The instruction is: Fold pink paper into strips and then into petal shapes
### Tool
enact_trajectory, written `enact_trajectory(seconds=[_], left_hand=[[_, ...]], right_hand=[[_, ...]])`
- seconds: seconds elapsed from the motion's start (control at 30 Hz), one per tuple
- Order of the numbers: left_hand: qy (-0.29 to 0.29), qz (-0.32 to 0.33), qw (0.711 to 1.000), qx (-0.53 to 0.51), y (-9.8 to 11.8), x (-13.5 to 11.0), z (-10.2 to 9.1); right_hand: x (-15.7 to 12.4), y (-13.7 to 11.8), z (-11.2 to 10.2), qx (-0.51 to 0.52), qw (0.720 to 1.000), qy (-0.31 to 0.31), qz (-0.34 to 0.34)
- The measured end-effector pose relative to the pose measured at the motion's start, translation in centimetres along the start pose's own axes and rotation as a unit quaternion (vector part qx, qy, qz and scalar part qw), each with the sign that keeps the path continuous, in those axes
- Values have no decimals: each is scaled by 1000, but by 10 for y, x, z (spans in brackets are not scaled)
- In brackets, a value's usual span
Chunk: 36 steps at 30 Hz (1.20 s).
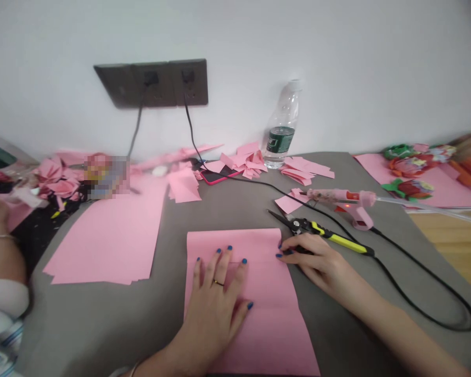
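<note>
A sheet of pink paper [267, 330] lies before me, its far end folded over towards me with a rounded upper edge. My left hand [214, 298] rests flat on it, fingers spread, the tips on the folded strip. At the right edge of that strip, my right hand [317, 262] pinches the paper between its fingertips; its other fingers are curled and partly hidden. Just beyond the right hand are yellow-and-black scissors [329, 235], blades pointing left. Behind them, a pink glue gun [349, 201] with a clear glue stick lies on its side.
A stack of pink sheets [113, 241] lies left. Pink scraps [239, 159], a phone [220, 175] and a water bottle [282, 125] line the wall. Paper flowers [412, 167] lie far right. A black cord [435, 267] loops at right. Another person's arm [2, 246] is at left.
</note>
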<state>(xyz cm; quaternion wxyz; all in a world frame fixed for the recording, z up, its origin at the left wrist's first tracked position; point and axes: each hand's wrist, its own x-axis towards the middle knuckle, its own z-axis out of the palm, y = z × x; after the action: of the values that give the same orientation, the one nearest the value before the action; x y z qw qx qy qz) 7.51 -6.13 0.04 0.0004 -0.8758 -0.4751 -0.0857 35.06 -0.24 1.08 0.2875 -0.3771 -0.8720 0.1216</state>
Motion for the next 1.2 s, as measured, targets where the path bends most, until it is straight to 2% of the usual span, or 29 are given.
enact_trajectory(seconds=[0.57, 1.2], left_hand=[[13, 0, 1000, 2, 2, 0, 0], [19, -1, 1000, 0, 0, 0, 3]], right_hand=[[2, -4, -2, -30, 999, 16, -12], [1, -6, -2, -21, 1000, 9, 16]])
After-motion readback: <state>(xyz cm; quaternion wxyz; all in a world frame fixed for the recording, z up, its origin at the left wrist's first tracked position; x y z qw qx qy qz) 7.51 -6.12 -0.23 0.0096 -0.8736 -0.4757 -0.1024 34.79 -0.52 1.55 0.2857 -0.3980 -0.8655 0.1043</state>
